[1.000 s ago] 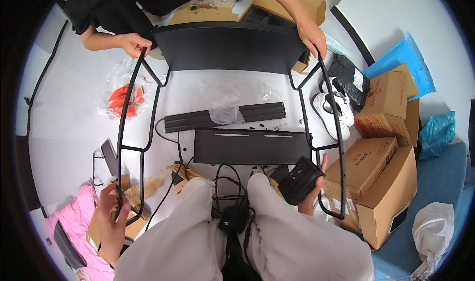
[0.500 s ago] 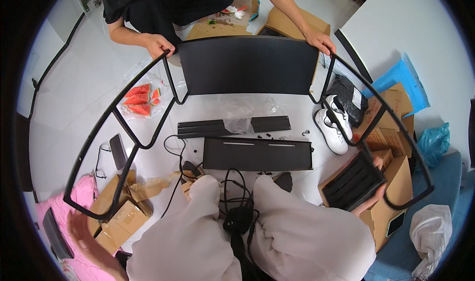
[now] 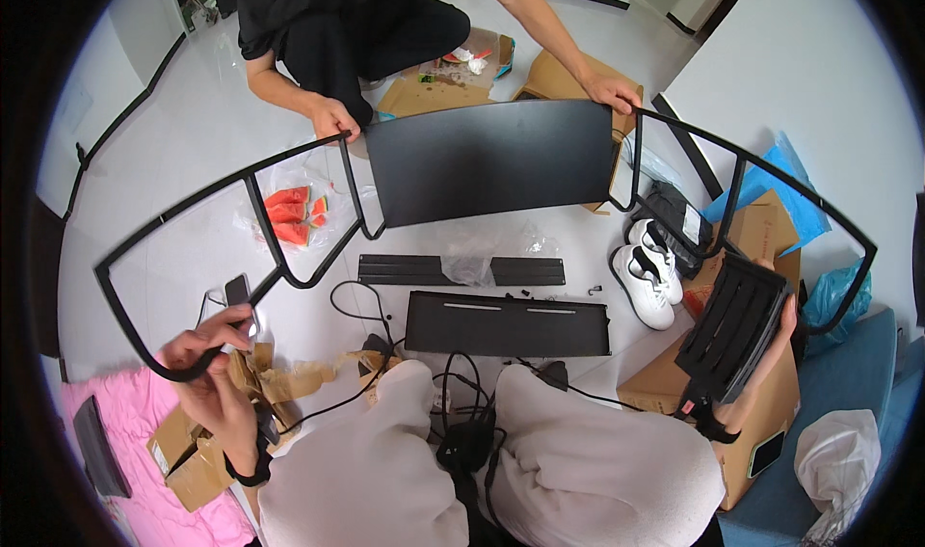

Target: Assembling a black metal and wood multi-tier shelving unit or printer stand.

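Observation:
A black tubular metal frame [image 3: 266, 222] with a flat black panel [image 3: 491, 161] in its middle stretches across the view in front of me. My left hand [image 3: 222, 398] is closed round its near left corner, with the tube between thumb and fingers. On the right, my right hand [image 3: 779, 349] grips a black ribbed block [image 3: 734, 325] from its outer side, close to the frame's right end. What the block is, I cannot make out. Across from me, another person's hands [image 3: 332, 118] hold the frame's far edge on either side of the panel.
Long black metal strips [image 3: 395, 269] and a slotted black tray [image 3: 506, 325] lie on the floor beside small screws. White sneakers [image 3: 644, 282] and cardboard boxes [image 3: 665, 378] stand at right. Watermelon slices [image 3: 287, 214] are at left. A black cable [image 3: 467, 441] lies between my legs.
My left hand has come up from below and closed on the frame's left corner. My right hand has raised and tilted the ribbed block. The frame's left end has dropped slightly outward.

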Available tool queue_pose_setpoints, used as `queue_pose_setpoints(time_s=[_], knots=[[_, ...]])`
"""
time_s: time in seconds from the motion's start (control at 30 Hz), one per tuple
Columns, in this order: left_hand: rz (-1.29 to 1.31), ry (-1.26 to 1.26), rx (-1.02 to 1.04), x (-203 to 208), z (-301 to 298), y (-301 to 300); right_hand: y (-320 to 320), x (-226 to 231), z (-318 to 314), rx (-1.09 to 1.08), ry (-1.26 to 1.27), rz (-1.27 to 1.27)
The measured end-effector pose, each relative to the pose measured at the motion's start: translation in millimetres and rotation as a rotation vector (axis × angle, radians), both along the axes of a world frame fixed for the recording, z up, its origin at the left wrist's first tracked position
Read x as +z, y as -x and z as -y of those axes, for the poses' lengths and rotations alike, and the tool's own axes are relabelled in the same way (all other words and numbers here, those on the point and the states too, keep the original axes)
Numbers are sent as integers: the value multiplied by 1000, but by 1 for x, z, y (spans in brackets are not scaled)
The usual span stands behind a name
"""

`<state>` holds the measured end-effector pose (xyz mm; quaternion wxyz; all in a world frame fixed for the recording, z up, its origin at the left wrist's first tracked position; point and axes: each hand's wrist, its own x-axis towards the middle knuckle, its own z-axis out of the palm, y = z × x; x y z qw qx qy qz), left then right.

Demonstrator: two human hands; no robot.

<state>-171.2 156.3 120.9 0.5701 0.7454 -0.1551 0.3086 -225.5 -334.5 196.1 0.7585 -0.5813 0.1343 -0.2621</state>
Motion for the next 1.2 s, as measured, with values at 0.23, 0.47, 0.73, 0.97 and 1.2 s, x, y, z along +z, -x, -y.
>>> queue_pose_setpoints(time_s=[0.23,0.47,0.73,0.97,1.2], knots=[[275,7,-21,39,18,-67,-39,31,14,-98,86,32],[266,188,-470,66,40,-75,-123,66,57,85,227,-59],[328,402,-480,86,115,-77,-184,56,78,226,266,-110],[196,483,-502,108,145,-82,-215,20,60,308,239,-194],[262,247,-805,161,171,-112,-145,-12,-36,772,172,-81]])
